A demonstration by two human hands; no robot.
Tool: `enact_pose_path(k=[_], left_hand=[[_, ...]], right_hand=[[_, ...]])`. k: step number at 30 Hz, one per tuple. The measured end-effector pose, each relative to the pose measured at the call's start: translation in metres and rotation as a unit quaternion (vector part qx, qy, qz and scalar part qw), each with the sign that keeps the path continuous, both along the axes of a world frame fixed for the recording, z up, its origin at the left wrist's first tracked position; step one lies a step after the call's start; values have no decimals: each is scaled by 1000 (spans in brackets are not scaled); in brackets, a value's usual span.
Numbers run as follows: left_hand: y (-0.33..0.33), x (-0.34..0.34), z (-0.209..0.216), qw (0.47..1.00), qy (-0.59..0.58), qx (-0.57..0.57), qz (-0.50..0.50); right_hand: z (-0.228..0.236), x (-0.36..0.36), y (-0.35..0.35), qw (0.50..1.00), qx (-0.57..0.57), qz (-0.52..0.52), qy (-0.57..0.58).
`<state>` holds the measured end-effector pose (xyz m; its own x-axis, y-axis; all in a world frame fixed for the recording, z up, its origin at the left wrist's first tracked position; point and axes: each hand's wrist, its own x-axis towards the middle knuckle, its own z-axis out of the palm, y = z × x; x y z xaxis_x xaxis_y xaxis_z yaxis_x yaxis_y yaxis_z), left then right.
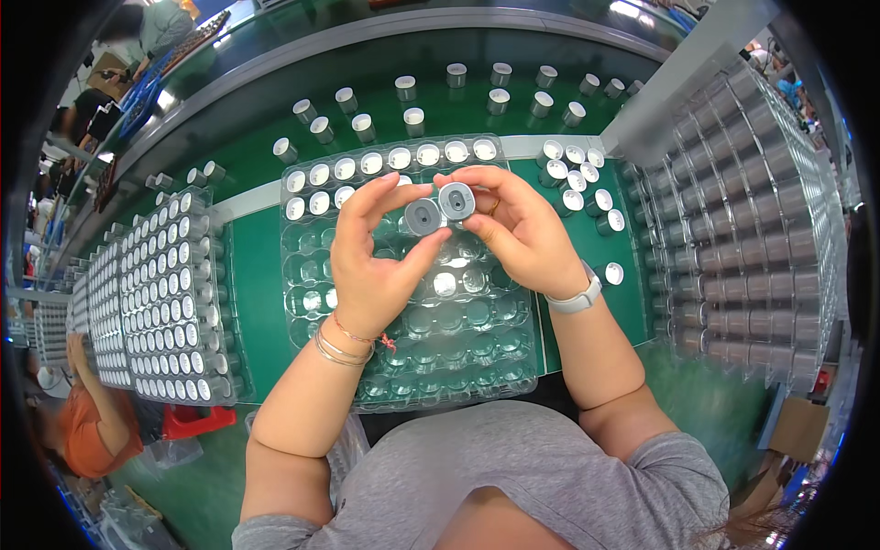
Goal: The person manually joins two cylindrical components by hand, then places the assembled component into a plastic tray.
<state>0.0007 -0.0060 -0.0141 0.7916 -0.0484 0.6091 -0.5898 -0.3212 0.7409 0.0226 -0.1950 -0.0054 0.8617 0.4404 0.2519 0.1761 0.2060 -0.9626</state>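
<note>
My left hand (374, 261) pinches a small grey cylinder (423, 218) between thumb and fingers. In my right hand (524, 240) is a second cylinder (456, 202), lighter at the rim, gripped the same way. Both show a grey end face with a dark slot in the middle, and they are held side by side, seemingly touching. Below them lies a clear plastic tray (495, 346) with round pockets. White-topped cylinders (371, 163) fill its far row and part of the second, where my hands cover some pockets.
A loose group of cylinders (575, 179) stands right of the tray; more stand on the dark green strip (385, 117) beyond. Filled trays (165, 302) are at the left, and a tall stack of filled clear trays (752, 229) rises at the right. A person in orange (101, 417) is at far left.
</note>
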Motion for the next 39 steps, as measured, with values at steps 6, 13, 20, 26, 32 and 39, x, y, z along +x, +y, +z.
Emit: enact_pose_path(k=[6,13,20,26,32,39], left_hand=[[0,0,-1,1000,-4,-3,-3],[-2,0,2,1000,-17,-22,-14],[-1,3,4,928,283,-228,-84],[4,9,2,855,443,-251,-98],[9,9,0,807,482,-318,-123],[0,-1,2,801,445,-319,-243]], right_hand=[[1,0,0,1000,-3,3,3],[-3,-1,-1,1000,-18,-5,-9],[-1,1,-3,997,-51,-38,51],[3,0,-1,986,-27,-29,159],[9,-3,3,971,-9,-32,236],[8,4,-2,976,-105,-169,83]])
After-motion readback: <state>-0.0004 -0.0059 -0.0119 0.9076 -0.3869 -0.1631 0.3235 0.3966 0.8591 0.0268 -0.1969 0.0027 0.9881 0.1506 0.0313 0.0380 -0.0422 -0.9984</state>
